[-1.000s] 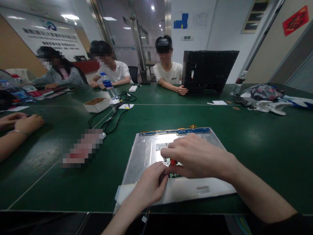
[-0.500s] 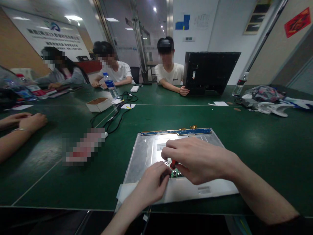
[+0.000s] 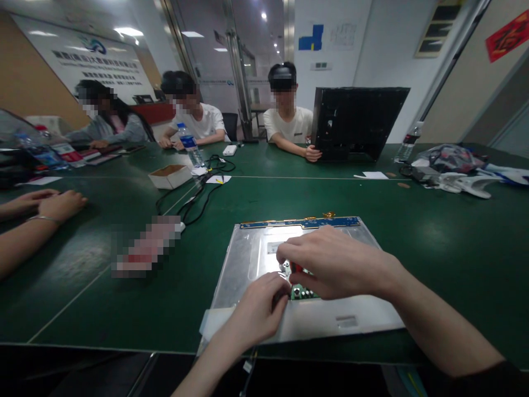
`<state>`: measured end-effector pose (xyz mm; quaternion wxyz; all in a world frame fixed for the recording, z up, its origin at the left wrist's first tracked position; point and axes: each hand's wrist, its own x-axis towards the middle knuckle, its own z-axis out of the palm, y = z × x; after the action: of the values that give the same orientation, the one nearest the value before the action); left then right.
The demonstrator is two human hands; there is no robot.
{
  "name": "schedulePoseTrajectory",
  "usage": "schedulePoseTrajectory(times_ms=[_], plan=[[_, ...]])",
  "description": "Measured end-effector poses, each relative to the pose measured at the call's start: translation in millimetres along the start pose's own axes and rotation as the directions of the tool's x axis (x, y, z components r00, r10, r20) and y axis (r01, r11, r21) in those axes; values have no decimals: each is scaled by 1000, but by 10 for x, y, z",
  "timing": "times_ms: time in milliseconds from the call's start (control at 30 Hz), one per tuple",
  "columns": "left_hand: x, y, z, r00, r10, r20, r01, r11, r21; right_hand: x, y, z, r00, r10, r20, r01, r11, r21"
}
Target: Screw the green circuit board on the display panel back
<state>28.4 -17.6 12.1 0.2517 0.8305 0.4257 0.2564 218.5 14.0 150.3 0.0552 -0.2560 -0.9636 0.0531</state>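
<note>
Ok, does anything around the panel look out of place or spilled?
I see no spill. One oddity: a pale-tagged cable shows below the near edge of the table, beside the left forearm. Trailing there by the panel, it might snag.

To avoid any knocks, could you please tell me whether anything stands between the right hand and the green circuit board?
Only the small red object in the right hand shows between that hand and the green circuit board. The left hand is at the board's left edge, to the side.
</note>
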Motion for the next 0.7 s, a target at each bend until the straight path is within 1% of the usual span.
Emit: schedulePoseTrajectory(times_ms=[100, 267, 333, 433, 500, 633, 700], plan=[[-10, -15, 8, 1000, -1, -7, 1, 1000, 14, -5, 16, 5, 999, 48, -16, -48, 998, -28], [-4, 7, -9, 1000, 4, 8, -4, 1000, 20, -15, 47, -2, 999, -39, 8, 38, 996, 83], [-1, 15, -9, 1000, -2, 11, 1, 1000, 24, -3, 43, 1, 1000, -18, 1, 18, 997, 72], [-2, 3, 4, 1000, -14, -8, 14, 999, 37, 10, 27, 16, 999, 43, -19, -43, 999, 4], [-4, -12, 12, 1000, -12, -15, 13, 999, 43, 7, 20, 19, 998, 57, -18, -58, 998, -14], [3, -11, 3, 1000, 4, 11, -5, 999, 37, -3, 18, 5, 1000, -30, -5, 30, 999, 42], [7, 3, -5, 1000, 2, 11, -2, 999, 37, 2, 8, 1, 999, -44, -2, 44, 998, 45]])
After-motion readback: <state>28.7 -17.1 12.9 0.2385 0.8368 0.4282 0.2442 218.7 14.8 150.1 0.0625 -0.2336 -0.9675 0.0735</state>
